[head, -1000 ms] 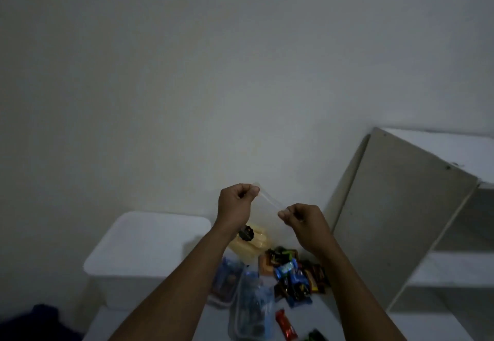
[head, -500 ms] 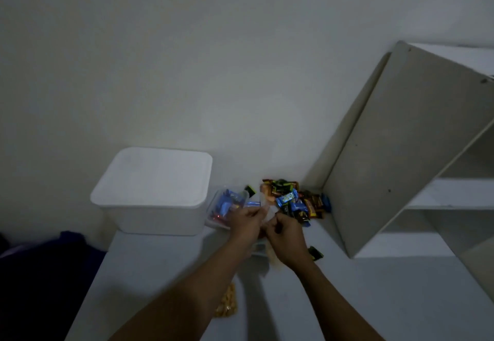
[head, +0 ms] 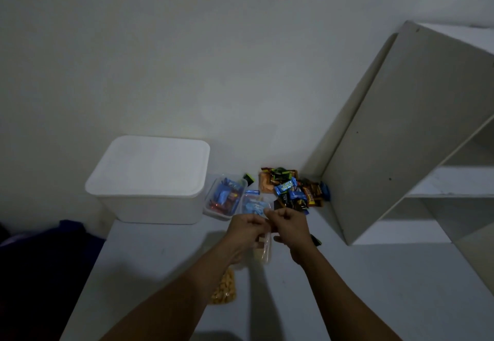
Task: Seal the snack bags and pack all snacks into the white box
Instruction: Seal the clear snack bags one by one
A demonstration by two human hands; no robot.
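Observation:
Both hands pinch the top edge of a clear snack bag (head: 265, 249) that hangs between them above the table. My left hand (head: 247, 229) and my right hand (head: 290, 227) are close together, fingers closed on the bag's top. The white box (head: 149, 180) stands at the back left with its lid on. A pile of wrapped snacks (head: 294, 189) lies at the back against the wall. Two clear bags with blue packets, one (head: 224, 197) beside the box and one (head: 252, 204) just beyond my hands, lie on the table. A bag of yellow snacks (head: 224, 288) lies under my left forearm.
A white shelf unit (head: 417, 137) leans at the right, its side panel close to the snack pile. A small dark wrapper (head: 316, 240) lies by my right wrist. Dark cloth (head: 40, 260) sits off the table's left edge. The table (head: 374, 287) is white.
The view has tilted down, so the table shows more. My hands have come down from in front of the wall and drawn together on the bag's top.

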